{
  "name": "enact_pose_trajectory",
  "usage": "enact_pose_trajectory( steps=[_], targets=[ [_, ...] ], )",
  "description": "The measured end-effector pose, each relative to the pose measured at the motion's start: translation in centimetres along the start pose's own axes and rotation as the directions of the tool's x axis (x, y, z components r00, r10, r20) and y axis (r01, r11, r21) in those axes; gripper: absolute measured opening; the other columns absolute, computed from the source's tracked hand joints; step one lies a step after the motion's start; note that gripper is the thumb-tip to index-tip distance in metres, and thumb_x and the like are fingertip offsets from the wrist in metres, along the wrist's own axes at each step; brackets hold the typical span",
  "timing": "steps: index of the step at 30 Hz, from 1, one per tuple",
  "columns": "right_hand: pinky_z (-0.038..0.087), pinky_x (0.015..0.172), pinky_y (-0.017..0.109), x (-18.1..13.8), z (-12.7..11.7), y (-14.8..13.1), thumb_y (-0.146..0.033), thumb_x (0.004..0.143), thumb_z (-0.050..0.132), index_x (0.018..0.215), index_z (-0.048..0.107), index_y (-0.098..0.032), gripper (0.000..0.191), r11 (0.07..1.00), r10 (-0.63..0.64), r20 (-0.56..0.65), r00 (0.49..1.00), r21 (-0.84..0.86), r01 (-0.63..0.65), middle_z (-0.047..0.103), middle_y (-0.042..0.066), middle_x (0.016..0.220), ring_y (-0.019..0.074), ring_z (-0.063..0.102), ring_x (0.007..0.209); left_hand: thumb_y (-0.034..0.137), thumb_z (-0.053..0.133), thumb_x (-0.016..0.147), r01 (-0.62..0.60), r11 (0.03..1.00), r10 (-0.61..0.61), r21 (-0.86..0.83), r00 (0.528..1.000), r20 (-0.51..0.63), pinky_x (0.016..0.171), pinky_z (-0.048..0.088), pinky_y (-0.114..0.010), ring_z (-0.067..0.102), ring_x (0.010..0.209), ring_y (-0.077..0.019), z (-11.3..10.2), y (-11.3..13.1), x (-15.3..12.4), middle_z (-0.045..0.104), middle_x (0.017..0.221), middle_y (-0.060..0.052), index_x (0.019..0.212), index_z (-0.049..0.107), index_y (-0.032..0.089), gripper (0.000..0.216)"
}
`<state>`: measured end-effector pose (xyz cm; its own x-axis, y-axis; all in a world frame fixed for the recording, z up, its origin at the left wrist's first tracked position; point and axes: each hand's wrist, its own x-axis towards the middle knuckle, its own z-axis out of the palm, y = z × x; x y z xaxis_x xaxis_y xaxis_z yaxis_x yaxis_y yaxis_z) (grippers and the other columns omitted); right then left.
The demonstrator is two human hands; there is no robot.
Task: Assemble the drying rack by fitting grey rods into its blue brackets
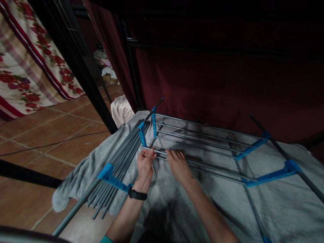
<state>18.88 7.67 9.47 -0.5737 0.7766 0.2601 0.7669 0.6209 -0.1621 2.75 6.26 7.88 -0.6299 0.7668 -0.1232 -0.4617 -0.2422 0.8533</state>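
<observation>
1. Grey blanket (pixel 278 202) is lying spread under everything, with a dark maroon curtain (pixel 227 84) hanging beyond the hands and tiled floor (pixel 50 135) showing off to their left.
2. The rack frame (pixel 202 135) is resting on the blanket just ahead of the hands, its thin rods running off to the right between blue side pieces.
3. The left hand (pixel 145 162) is pinching the front rod (pixel 215 169) at its left end, fingers curled, just below a blue connector (pixel 142 134).
4. The right hand (pixel 178 165) is lying palm down just beside the left, fingers spread flat over the same rod and not closing on it.
5. Seating that rod end in the connector looks like the work in hand. It is going best with the rod held in line with its socket, the right hand steadying while the left is guiding the tip and pushing straight, not levering.
6. Both forearms are reaching forward and converging. A loose rod bundle (pixel 121 162) is lying left of the left hand.
</observation>
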Motion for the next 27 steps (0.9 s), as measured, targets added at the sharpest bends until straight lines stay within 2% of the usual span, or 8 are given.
enact_pose_trajectory(
  steps=[2, 4, 7, 9, 11, 16, 19, 27],
  targets=[
    [0.046, 0.101, 0.038, 0.8, -0.4, 0.2, -0.012, 0.099, 0.039, 0.145, 0.049, -0.025, 0.049, 0.999, 0.025, 0.063, 0.998, -0.035, -0.023, 0.067, 0.01, 0.127, 0.0228, 0.062, 0.113, 0.028, 0.088, 0.057, -0.029, 0.999, 0.029, 0.026, 1.0, 0.001, 0.072, 0.05, -0.027, 0.058, 0.07, -0.0114, -0.5, -0.3, 0.2, 0.062, 0.077, 0.0, 0.077, 0.063, 0.017, 0.034],
    [0.046, 0.099, 0.035, 1.1, -0.8, 0.4, -0.01, 0.098, 0.037, 0.146, 0.048, -0.028, 0.052, 0.998, 0.029, 0.091, 0.995, -0.051, -0.024, 0.066, 0.009, 0.128, 0.022, 0.061, 0.112, 0.02, 0.084, 0.059, -0.134, 0.984, 0.143, 0.118, 0.987, -0.071, 0.08, 0.049, -0.03, 0.06, 0.079, -0.0138, -1.3, -0.8, 0.7, 0.063, 0.085, -0.001, 0.087, 0.065, 0.019, 0.035],
    [0.046, 0.098, 0.034, 1.1, -1.2, 0.4, -0.011, 0.099, 0.036, 0.147, 0.048, -0.029, 0.053, 0.999, 0.017, 0.12, 0.993, -0.053, -0.011, 0.066, 0.008, 0.125, 0.0216, 0.061, 0.111, 0.012, 0.078, 0.062, -0.297, 0.898, 0.371, 0.326, 0.908, -0.194, 0.096, 0.045, -0.035, 0.06, 0.102, -0.0185, -2.2, -1.4, 1.8, 0.063, 0.103, -0.003, 0.099, 0.063, 0.024, 0.041],
    [0.045, 0.097, 0.034, 1.0, -1.4, 0.3, -0.011, 0.099, 0.035, 0.147, 0.047, -0.029, 0.053, 0.998, 0.018, 0.137, 0.99, -0.055, -0.011, 0.067, 0.008, 0.124, 0.0217, 0.061, 0.111, 0.011, 0.076, 0.063, -0.339, 0.864, 0.43, 0.371, 0.881, -0.196, 0.102, 0.042, -0.036, 0.058, 0.112, -0.0203, -2.1, -1.4, 2.8, 0.062, 0.113, -0.004, 0.103, 0.062, 0.027, 0.045],
    [0.045, 0.096, 0.034, 1.1, -1.6, 0.3, -0.01, 0.098, 0.034, 0.148, 0.047, -0.029, 0.054, 0.998, 0.023, 0.145, 0.989, -0.054, -0.015, 0.066, 0.009, 0.125, 0.022, 0.061, 0.112, 0.011, 0.076, 0.064, -0.369, 0.864, 0.438, 0.342, 0.887, -0.149, 0.102, 0.043, -0.035, 0.059, 0.113, -0.0209, -1.5, -0.9, 3.9, 0.063, 0.115, -0.004, 0.105, 0.062, 0.027, 0.046],
    [0.045, 0.097, 0.034, 1.5, -2.0, 0.4, -0.007, 0.097, 0.034, 0.149, 0.046, -0.029, 0.058, 0.998, 0.039, 0.165, 0.986, -0.049, -0.031, 0.066, 0.009, 0.125, 0.0223, 0.06, 0.113, 0.02, 0.076, 0.067, -0.329, 0.909, 0.342, 0.258, 0.94, -0.005, 0.085, 0.049, -0.032, 0.063, 0.09, -0.0204, 0.2, 0.5, 6.0, 0.07, 0.091, -0.005, 0.09, 0.069, 0.023, 0.024],
    [0.045, 0.097, 0.034, 1.6, -2.1, 0.5, -0.007, 0.097, 0.034, 0.149, 0.046, -0.03, 0.058, 0.999, 0.043, 0.175, 0.984, -0.037, -0.037, 0.065, 0.009, 0.126, 0.0221, 0.06, 0.113, 0.023, 0.077, 0.066, -0.304, 0.922, 0.313, 0.238, 0.95, 0.002, 0.08, 0.049, -0.03, 0.062, 0.083, -0.0188, 0.5, 0.6, 6.4, 0.068, 0.083, -0.004, 0.08, 0.07, 0.023, 0.015],
    [0.045, 0.095, 0.033, 1.8, -1.9, 0.8, -0.004, 0.095, 0.033, 0.149, 0.045, -0.03, 0.062, 0.999, 0.038, 0.171, 0.985, -0.03, -0.033, 0.064, 0.009, 0.124, 0.0217, 0.06, 0.112, 0.018, 0.073, 0.062, -0.234, 0.961, 0.24, 0.15, 0.971, -0.025, 0.074, 0.047, -0.027, 0.059, 0.073, -0.0132, 0.5, 0.4, 7.1, 0.062, 0.072, 0.001, 0.069, 0.064, 0.022, 0.012]
  ],
)
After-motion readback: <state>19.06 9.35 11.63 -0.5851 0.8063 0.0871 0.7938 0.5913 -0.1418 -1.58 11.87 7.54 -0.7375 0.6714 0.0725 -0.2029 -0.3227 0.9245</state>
